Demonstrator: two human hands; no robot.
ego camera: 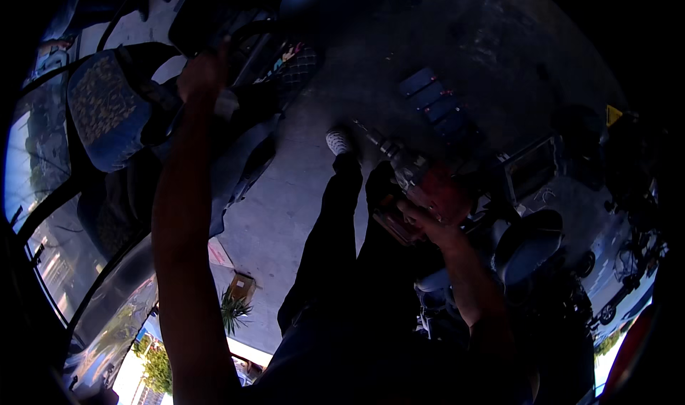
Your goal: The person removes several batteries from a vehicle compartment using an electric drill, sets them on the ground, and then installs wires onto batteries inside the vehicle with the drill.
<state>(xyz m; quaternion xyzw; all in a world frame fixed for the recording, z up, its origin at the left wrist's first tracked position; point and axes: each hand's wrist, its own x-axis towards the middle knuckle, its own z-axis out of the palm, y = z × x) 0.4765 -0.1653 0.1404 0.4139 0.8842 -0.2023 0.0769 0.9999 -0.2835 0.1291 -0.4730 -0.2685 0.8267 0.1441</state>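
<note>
My right hand (428, 220) grips a red cordless drill (441, 191), with its chuck and long bit pointing away to the upper left over the concrete floor. The battery end of the tool sits beside my leg. My left arm stretches into an open-sided vehicle. There my left hand (203, 76) is at a dark panel (214, 25), with one finger seeming to extend. Deep shadow hides whether it holds anything. Near that hand is a seat (104, 108) in patterned blue and tan upholstery. A curved dark rim (257, 26) lies just beyond the fingers.
Several box-shaped batteries (436, 102) stand in a row on the floor ahead. To the right are a metal frame (530, 169) and a round-seated stool (530, 239). A potted plant (234, 311) and a cardboard box (242, 286) lie behind. Another person's legs (112, 6) show at upper left.
</note>
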